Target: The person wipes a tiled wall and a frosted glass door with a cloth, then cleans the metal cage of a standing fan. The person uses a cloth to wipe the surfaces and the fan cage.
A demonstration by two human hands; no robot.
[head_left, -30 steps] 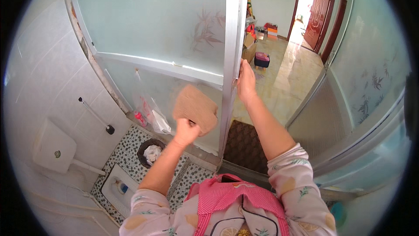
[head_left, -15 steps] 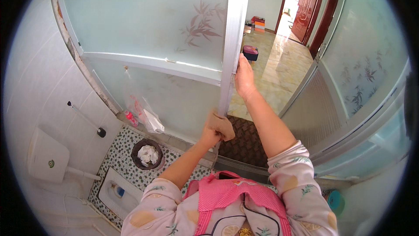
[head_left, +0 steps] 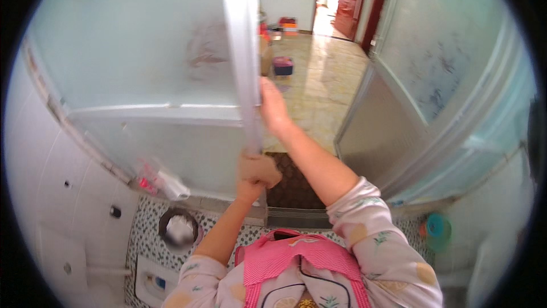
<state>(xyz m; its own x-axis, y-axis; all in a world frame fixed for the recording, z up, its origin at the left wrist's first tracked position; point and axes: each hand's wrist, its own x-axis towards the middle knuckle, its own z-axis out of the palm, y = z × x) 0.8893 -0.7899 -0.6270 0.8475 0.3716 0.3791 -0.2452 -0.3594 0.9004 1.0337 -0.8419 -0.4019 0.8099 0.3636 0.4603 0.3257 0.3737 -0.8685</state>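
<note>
A tan cloth (head_left: 265, 170) is bunched in my left hand (head_left: 248, 185), whose fingers are closed round it. This hand presses low against the white metal post (head_left: 244, 40) at the edge of a frosted glass panel (head_left: 131, 46). Higher up, my right hand (head_left: 273, 108) grips the same post from its right side, its fingertips partly hidden behind the edge. A pale rail (head_left: 165, 113) crosses the panel to the left of the post. Right of my hands lies the open doorway with a dark brown mat (head_left: 293, 185) on its floor.
A frosted door (head_left: 393, 120) stands swung open at right. Below left are a bin (head_left: 164, 229) with crumpled paper, a squat toilet (head_left: 142, 274), and a pink bottle (head_left: 147, 185) beside a white bag (head_left: 172, 185). A teal basin (head_left: 436, 225) sits at lower right. Boxes (head_left: 282, 66) stand beyond the doorway.
The view has turned to the right, so the panel, post and both hands sit farther left in the picture. Both hands remain at the post, the left one still holding the cloth.
</note>
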